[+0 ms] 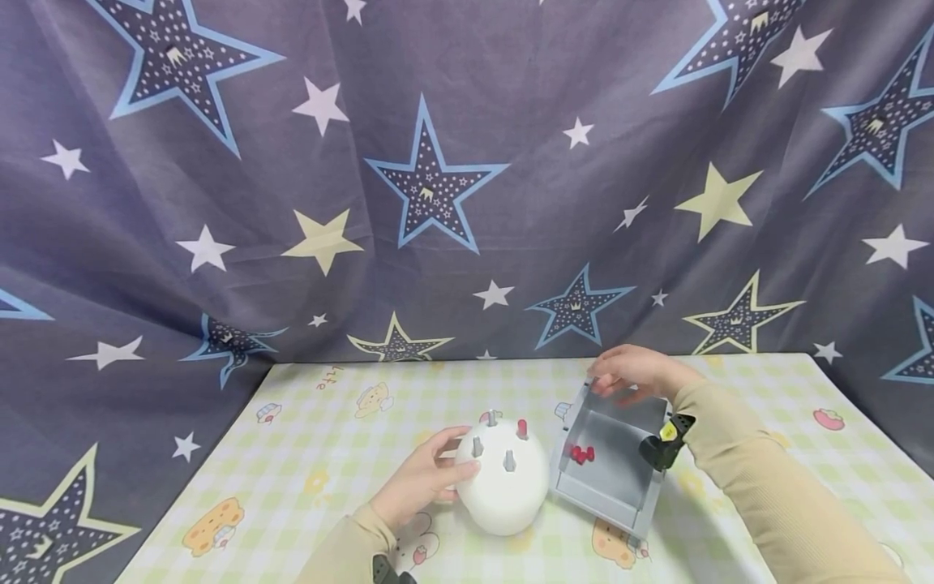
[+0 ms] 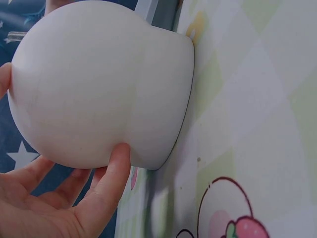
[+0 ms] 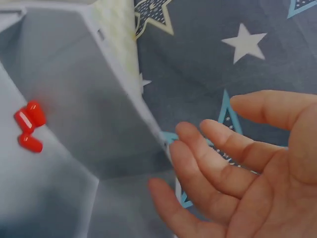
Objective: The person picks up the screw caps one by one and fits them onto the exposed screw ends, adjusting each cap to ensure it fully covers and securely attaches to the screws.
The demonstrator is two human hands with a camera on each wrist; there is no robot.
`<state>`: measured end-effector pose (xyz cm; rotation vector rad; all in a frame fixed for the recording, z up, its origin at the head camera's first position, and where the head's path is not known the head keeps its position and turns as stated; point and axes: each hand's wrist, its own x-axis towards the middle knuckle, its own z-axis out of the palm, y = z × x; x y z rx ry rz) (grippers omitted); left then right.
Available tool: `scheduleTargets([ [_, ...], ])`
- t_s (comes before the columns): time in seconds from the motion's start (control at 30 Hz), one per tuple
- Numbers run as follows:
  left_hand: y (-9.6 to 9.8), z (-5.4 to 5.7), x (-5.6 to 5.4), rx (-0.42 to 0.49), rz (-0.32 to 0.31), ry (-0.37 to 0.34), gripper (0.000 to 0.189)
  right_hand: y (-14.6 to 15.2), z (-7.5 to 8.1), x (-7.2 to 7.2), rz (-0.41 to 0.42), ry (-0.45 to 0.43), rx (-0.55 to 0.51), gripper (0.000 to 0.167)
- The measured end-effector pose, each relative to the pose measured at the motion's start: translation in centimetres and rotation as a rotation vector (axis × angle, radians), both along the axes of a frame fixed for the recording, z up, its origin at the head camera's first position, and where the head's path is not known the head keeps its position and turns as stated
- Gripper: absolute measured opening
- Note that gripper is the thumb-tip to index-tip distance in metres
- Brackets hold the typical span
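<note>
A white, ball-shaped body [image 1: 503,495] with a flat base stands on the table. Several grey posts rise from its top, one covered by a red cap [image 1: 521,427]; the left wrist view shows a threaded post [image 2: 17,36]. My left hand [image 1: 430,474] holds the ball from its left side, thumb and fingers spread around it. To the right sits a grey open bin [image 1: 616,495], and a few small red caps [image 3: 30,144] lie inside near its left wall. Above the bin's far end is my right hand [image 1: 635,373], fingers loosely bent with nothing held.
A green-and-cream checked cloth [image 1: 292,454] with cartoon prints covers the table. Behind its far edge hangs a dark curtain [image 1: 511,243] patterned with stars. The bin stands close beside the white ball.
</note>
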<state>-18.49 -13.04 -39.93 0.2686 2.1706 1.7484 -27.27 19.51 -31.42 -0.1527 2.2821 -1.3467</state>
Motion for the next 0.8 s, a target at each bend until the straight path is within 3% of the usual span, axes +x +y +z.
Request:
scheduleTargets([
  [0.33,-0.1,-0.1,-0.1,0.007,-0.005,0.0,0.066,0.3,-2.0,-0.7,0.041,-0.147,0.075,0.028],
  [0.5,0.0,0.0,0.0,0.008,-0.001,-0.001,0.066,0.6,-2.8,-1.1,0.07,-0.234,0.054,0.033],
  [0.8,0.0,-0.1,-0.1,0.012,-0.004,0.004,0.066,0.6,-4.6,-1.7,0.153,-0.296,0.125,0.025],
])
